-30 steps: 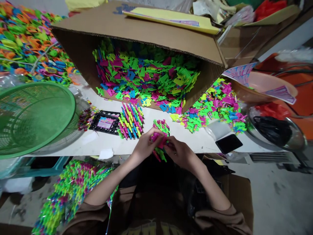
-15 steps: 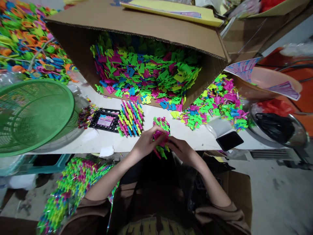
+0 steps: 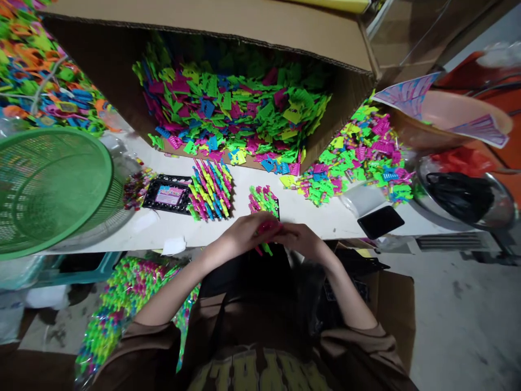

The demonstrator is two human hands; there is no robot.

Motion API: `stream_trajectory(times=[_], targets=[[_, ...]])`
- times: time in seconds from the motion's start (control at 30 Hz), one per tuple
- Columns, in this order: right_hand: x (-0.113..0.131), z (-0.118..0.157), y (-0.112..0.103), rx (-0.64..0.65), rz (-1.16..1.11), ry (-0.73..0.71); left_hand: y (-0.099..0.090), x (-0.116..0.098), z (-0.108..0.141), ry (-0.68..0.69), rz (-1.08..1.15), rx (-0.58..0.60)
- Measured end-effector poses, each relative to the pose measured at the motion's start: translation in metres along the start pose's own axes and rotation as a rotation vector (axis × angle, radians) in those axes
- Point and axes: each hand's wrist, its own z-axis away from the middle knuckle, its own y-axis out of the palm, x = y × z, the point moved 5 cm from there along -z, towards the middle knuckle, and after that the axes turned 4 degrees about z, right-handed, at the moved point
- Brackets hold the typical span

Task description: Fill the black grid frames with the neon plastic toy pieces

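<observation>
At the table's front edge, my left hand (image 3: 247, 230) is closed around a small pink plastic piece (image 3: 268, 228). The fingers of my right hand (image 3: 303, 239) are pinched together against the same piece from the other side, partly hiding it. Just beyond my hands lies a small cluster of green and pink plastic pieces (image 3: 262, 199), its near part covered by my hands. A few green and pink tips (image 3: 264, 248) stick out below my fingers. Left of that, a larger stack of pink, yellow and blue pieces (image 3: 211, 190) stands in slanting rows beside a black openwork frame (image 3: 167, 194) with a label.
A big cardboard box (image 3: 211, 24) on its side holds many colourful pieces. More pieces (image 3: 366, 146) are heaped to its right. A green basket (image 3: 103, 168) stands at left. A phone (image 3: 380, 222) and a metal bowl (image 3: 504, 212) are at right; a filled plastic bag (image 3: 122, 298) is below left.
The view has shifted slightly, so the table contents sit higher and further left. Both hands have moved toward me relative to the cluster, still together on the pink piece.
</observation>
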Motion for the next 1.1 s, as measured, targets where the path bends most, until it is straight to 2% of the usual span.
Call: stream_trajectory(times=[0.13,0.27,0.37,0.47,0.63,0.73,0.87,1.1], targets=[[-0.002,0.006,-0.013,-0.122,0.018,-0.051,0.0,-0.011,0.0,0.094,-0.048,0.061],[-0.013,0.019,-0.018,-0.325,-0.06,-0.062,-0.017,-0.013,0.002,0.141,-0.079,-0.08],[-0.033,0.032,-0.01,-0.478,-0.088,-0.036,-0.027,-0.007,0.007,0.134,-0.145,-0.159],[-0.054,0.045,0.01,-0.604,-0.026,-0.048,-0.024,0.0,0.015,0.15,-0.229,-0.148],[-0.078,0.053,0.056,-0.647,0.08,-0.178,-0.007,0.006,0.031,0.265,-0.351,-0.114],[-0.087,0.053,0.074,-0.705,0.097,-0.274,0.002,0.012,0.039,0.292,-0.418,-0.114],[-0.097,0.049,0.087,-0.726,0.115,-0.297,0.012,0.019,0.044,0.315,-0.521,-0.113],[-0.106,0.048,0.093,-0.723,0.097,-0.273,0.023,0.022,0.045,0.385,-0.573,-0.095]])
